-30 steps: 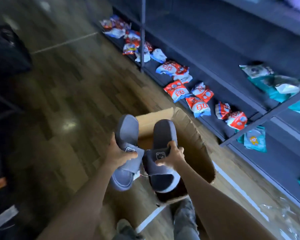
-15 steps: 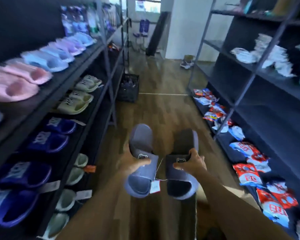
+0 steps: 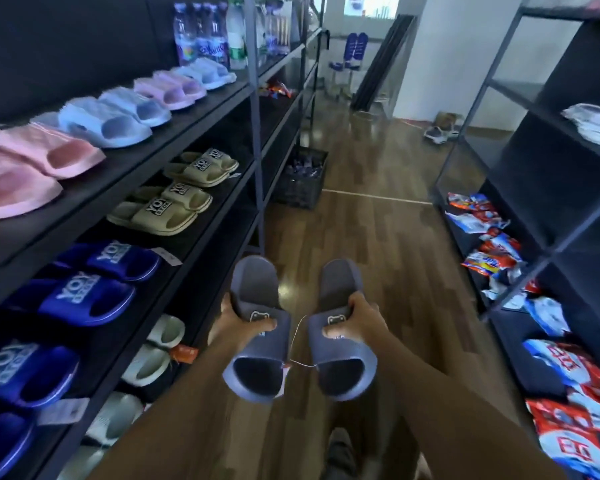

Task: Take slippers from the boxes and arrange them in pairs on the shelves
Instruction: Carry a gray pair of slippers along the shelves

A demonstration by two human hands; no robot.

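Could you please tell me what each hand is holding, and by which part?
Left-hand grip holds one grey slipper by its strap; right-hand grip holds the other slipper likewise.

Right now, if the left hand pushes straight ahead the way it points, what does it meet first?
Likely the left rack's upright post, met first by the left grey slipper that the left hand grips. If it clears that, the black crate. Depth is unclear.

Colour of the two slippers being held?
Dark slate grey-blue: left slipper and right slipper alike. Head view.
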